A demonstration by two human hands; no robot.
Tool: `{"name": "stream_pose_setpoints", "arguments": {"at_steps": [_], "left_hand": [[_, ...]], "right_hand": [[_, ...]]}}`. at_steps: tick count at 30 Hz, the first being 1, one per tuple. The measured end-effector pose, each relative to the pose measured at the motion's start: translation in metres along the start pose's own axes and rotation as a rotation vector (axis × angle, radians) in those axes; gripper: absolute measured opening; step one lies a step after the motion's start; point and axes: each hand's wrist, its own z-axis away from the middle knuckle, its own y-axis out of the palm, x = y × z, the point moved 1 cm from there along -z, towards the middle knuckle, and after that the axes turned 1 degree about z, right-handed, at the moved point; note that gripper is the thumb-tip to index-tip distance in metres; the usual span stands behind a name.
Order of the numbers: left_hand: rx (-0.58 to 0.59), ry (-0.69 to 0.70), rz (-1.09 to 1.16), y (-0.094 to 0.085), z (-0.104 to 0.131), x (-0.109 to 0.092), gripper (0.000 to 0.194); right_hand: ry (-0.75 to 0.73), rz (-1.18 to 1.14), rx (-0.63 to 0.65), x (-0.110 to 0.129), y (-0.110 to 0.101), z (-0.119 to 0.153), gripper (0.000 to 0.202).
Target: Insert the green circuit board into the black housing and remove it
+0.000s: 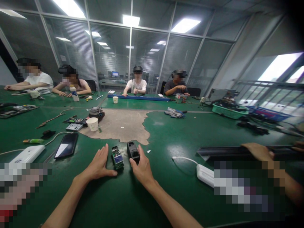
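My right hand [143, 167] has its thumb and fingers around the lower right part of a black plastic housing [132, 148] with rectangular cutouts. Just left of that housing, a small green circuit board [117, 155] with a bluish screen lies on the green table. My left hand [99, 162] rests beside the board, fingers stretched out and thumb pointing toward its lower edge. Nothing is held in it, and a narrow gap seems to separate it from the board.
A black phone [66, 145] and a white power bank [28, 155] lie to the left. Ahead stand a paper cup [92, 124] and loose parts. On the right are a white device [205, 175] with a cable, a long black profile [220, 152] and a co-worker's hand [258, 151]. Several people sit opposite.
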Motion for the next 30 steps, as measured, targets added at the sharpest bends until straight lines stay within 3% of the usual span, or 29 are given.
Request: {"name": "stream_pose_setpoints", "arguments": {"at_steps": [8,15,18,22,26,30], "left_hand": [[-0.046,0.043,-0.016,0.010,-0.002,0.011,0.141],[-0.053,0.057,-0.012,0.013,-0.002,0.016,0.140],[-0.049,0.051,-0.014,0.012,-0.002,0.014,0.141],[-0.051,0.043,-0.039,0.011,-0.002,0.013,0.142],[-0.061,0.045,-0.034,0.011,-0.001,0.013,0.141],[-0.080,0.036,-0.022,0.012,-0.001,0.014,0.142]], "right_hand": [[-0.032,0.016,-0.042,-0.008,0.002,0.006,0.088],[0.016,-0.078,0.016,-0.008,0.002,0.004,0.077],[0.030,-0.125,0.015,0.004,-0.003,0.001,0.077],[-0.059,-0.205,0.033,0.032,-0.005,-0.005,0.077],[-0.096,-0.205,0.082,0.055,0.007,-0.010,0.078],[-0.096,-0.147,0.135,0.063,0.022,-0.011,0.079]]}}
